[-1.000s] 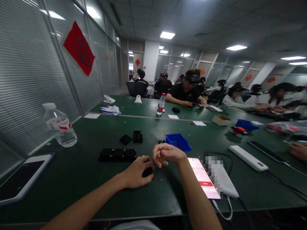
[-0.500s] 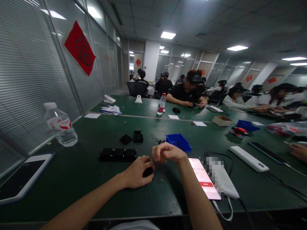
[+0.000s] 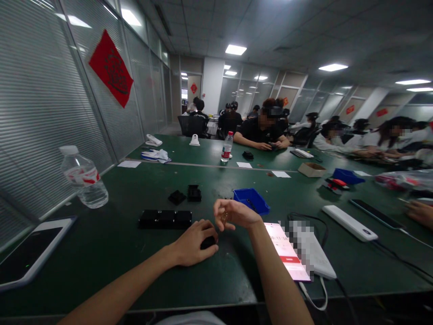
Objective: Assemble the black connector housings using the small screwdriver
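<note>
My left hand (image 3: 192, 243) rests on the green table (image 3: 101, 253), its fingers closed on a small black part (image 3: 207, 242). Just above and to the right of it, my right hand (image 3: 235, 213) hovers with the fingers curled in a pinch around something tiny that I cannot make out. A row of three black blocks (image 3: 165, 218) lies a little beyond my left hand. Two more black parts (image 3: 186, 195) sit farther back. A blue bin (image 3: 252, 201) stands just behind my right hand.
A phone with a pink screen (image 3: 287, 250) lies right of my right arm beside a white power bank (image 3: 313, 253) and cables. A water bottle (image 3: 84, 178) and a tablet (image 3: 29, 250) are at the left. Other people sit at the far tables.
My right hand has lifted slightly and its fingers have loosened a little. My left hand stays on the black part.
</note>
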`<state>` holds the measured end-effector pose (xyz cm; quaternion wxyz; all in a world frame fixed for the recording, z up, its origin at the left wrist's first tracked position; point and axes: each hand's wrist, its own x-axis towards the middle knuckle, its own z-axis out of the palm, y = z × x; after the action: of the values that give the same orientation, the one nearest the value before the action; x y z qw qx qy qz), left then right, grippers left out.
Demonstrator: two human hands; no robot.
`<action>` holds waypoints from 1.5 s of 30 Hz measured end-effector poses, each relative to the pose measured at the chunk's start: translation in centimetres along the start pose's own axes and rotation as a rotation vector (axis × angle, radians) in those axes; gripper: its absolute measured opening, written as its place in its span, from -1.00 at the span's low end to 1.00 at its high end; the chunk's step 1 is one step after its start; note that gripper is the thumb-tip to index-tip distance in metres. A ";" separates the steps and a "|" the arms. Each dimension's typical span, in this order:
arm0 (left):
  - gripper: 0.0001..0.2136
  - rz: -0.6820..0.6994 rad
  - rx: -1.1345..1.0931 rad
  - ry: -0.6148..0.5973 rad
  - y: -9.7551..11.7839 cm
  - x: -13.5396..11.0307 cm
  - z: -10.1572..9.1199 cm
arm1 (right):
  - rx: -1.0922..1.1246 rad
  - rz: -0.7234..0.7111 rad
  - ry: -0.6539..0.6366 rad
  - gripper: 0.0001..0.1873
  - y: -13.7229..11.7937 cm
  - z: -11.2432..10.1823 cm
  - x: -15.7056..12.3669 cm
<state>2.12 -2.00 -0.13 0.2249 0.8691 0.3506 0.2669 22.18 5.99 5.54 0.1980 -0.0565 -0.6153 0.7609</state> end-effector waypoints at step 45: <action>-0.96 0.064 0.067 0.014 0.1 0.1 -0.4 | -0.358 -0.161 0.970 -0.92 0.5 -2.1 1.5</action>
<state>1.96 -1.90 0.26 0.1845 0.8849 0.3330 0.2682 21.34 8.41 4.78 0.5052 -0.3878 -0.5757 0.5127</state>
